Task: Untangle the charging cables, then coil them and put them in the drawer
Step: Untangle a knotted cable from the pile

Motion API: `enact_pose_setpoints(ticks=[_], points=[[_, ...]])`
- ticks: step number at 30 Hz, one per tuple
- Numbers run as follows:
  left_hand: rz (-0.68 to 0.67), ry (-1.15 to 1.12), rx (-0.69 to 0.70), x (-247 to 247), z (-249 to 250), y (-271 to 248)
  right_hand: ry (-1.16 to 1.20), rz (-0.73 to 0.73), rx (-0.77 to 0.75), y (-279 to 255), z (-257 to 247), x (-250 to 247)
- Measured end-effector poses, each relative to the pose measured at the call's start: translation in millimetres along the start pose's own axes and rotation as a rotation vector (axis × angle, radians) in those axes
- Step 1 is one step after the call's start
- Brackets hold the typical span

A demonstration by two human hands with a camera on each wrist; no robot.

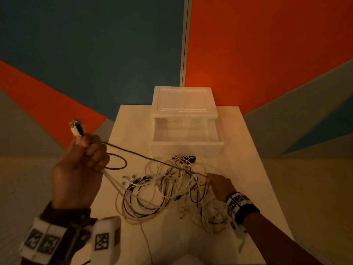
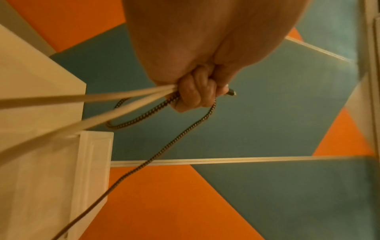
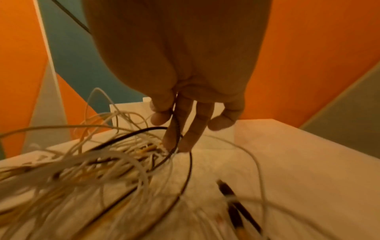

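A tangle of white, yellow and black charging cables (image 1: 168,190) lies on the white table (image 1: 248,169). My left hand (image 1: 84,161) is raised left of the table and grips a bunch of cable ends, with USB plugs (image 1: 77,127) sticking up from the fist. Two white cables (image 2: 102,104) and a dark braided cable (image 2: 185,134) run out of that fist. The braided cable (image 1: 145,156) stretches taut across to my right hand (image 1: 215,183), which pinches it between thumb and fingers (image 3: 174,129) over the pile. The white plastic drawer (image 1: 186,144) stands pulled out behind the pile.
The drawer unit (image 1: 183,102) sits at the table's far edge against a teal and orange wall. A small black label or object (image 1: 184,158) lies in front of the drawer. Loose plugs (image 3: 236,203) lie on the table near my right wrist. The table's right side is bare.
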State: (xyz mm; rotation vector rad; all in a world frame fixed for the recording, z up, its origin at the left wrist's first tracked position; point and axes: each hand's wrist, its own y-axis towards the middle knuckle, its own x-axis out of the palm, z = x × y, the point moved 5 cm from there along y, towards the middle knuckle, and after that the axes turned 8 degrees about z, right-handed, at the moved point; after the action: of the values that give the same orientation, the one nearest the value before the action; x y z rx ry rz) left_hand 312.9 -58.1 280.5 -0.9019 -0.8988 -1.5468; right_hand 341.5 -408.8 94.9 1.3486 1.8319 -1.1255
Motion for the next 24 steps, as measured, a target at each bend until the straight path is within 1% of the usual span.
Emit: enact_pose_setpoints(ticks=[1,3,4,5,7,9,10,11,12,13,14,15,16,17,18,19,20,21,22,23,24], points=[[0.023,0.036,0.004,-1,1,-1,0.082,0.077,0.006,4,3,-7],[0.182,0.277,0.067,-8,-3,-2,0.313,0.236,-0.046,17,-1,-20],[0.265,0.406,0.094,-12,-8,-3,0.431,0.277,-0.084,20,-12,-29],[0.323,0.493,0.106,-15,-15,-4,0.521,0.302,-0.137,19,-31,-42],[0.372,0.562,0.091,-21,-30,-4,0.681,0.331,-0.235,12,-68,-64],[0.411,0.594,0.062,-28,-39,-2,0.77,0.311,-0.292,4,-90,-78],[0.43,0.599,0.051,-31,-42,-1,0.761,0.268,-0.282,3,-93,-78],[0.447,0.596,0.045,-33,-43,-1,0.712,0.179,-0.23,6,-90,-70],[0.455,0.589,0.042,-35,-44,0,0.631,0.028,-0.16,9,-86,-58],[0.452,0.588,0.04,-36,-44,0,0.45,-0.127,-0.1,12,-73,-40],[0.446,0.589,0.035,-36,-44,1,0.142,-0.225,-0.088,12,-60,-27],[0.444,0.591,0.032,-36,-44,2,-0.154,-0.278,-0.076,14,-42,-16],[0.443,0.594,0.03,-36,-43,2,-0.351,-0.289,-0.06,15,-24,-9],[0.439,0.599,0.034,-36,-42,2,-0.4,-0.285,-0.042,17,-14,-8],[0.438,0.602,0.038,-36,-41,1,-0.3,-0.267,-0.011,15,-9,-12],[0.441,0.603,0.04,-36,-40,0,-0.076,-0.267,0.034,12,-9,-16],[0.452,0.602,0.04,-37,-39,-1,0.216,-0.254,0.069,7,-13,-26],[0.465,0.599,0.039,-39,-39,-2,0.488,-0.212,0.094,0,-20,-38],[0.474,0.595,0.035,-41,-39,-2,0.703,-0.158,0.089,-7,-29,-53],[0.477,0.588,0.032,-43,-40,-2,0.835,-0.105,0.062,-12,-36,-68],[0.476,0.579,0.027,-44,-41,-2,0.89,-0.07,0.018,-18,-44,-81]])
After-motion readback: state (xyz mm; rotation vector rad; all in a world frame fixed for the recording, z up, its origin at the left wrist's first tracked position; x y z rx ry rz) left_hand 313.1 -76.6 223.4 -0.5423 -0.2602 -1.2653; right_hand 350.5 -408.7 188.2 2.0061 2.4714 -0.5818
